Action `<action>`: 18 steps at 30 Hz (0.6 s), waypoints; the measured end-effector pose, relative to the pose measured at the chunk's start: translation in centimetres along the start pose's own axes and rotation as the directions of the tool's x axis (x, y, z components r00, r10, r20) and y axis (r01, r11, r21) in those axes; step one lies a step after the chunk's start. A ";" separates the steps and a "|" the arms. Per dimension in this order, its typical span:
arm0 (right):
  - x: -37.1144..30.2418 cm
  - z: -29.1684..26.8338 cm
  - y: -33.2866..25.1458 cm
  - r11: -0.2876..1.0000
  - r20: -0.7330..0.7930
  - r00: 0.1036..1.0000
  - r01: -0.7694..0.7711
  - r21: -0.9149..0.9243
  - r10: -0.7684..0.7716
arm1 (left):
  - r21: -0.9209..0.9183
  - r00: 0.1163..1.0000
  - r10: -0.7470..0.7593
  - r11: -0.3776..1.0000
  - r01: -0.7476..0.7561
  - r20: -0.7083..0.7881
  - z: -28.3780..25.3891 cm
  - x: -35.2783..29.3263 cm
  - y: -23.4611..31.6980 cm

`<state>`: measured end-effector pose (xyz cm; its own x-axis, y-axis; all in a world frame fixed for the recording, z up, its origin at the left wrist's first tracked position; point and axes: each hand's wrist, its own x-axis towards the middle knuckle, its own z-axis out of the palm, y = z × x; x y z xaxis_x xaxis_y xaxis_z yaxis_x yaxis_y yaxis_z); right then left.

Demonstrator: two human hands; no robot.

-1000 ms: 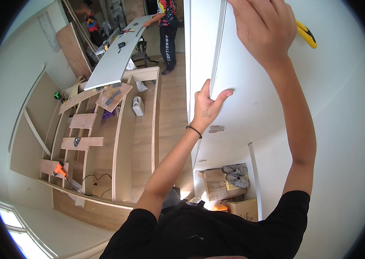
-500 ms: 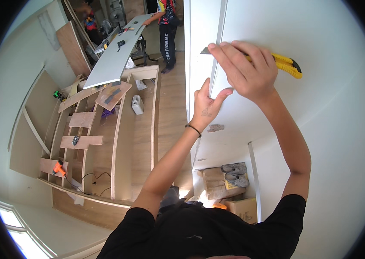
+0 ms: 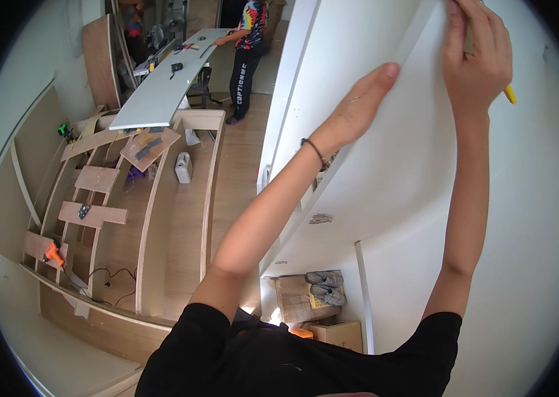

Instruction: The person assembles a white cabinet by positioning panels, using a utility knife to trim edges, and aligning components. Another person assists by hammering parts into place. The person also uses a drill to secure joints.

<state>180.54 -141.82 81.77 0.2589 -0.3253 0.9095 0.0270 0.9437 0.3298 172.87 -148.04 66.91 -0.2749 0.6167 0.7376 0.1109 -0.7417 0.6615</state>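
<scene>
A tall white panel (image 3: 425,126) stands before me, its long edge running up and away. My left hand (image 3: 359,109), with a dark band at the wrist, lies against that edge. Its thumb end reaches onto the white surface; the other fingers are hidden. Farther up and to the right, my right hand (image 3: 481,56) is closed round a utility knife (image 3: 510,94). Only the yellow end of the handle shows below the hand; the blade is out of sight.
At left lies a wooden frame (image 3: 213,192) with loose boards and an orange power tool (image 3: 54,253). Beyond it, a person (image 3: 247,46) stands at a long pale panel (image 3: 154,99). Cardboard boxes (image 3: 335,334) and grey shoes (image 3: 325,286) are low down near me.
My right hand has moved up and right with the knife, away from my left hand. The left hand has slid farther up the panel's edge. My view has turned slightly right.
</scene>
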 end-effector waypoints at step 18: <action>-1.0 -2.2 0.6 0.812 0.263 0.879 0.471 -0.344 -0.398 | 0.020 0.923 -0.384 0.923 0.384 0.007 -7.8 -25.3 -16.8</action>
<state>182.38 -140.82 80.53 -0.0371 -0.6777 0.7344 0.4759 0.6343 0.6093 170.51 -153.24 36.11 -0.2895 0.8563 0.4276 0.0156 -0.4425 0.8966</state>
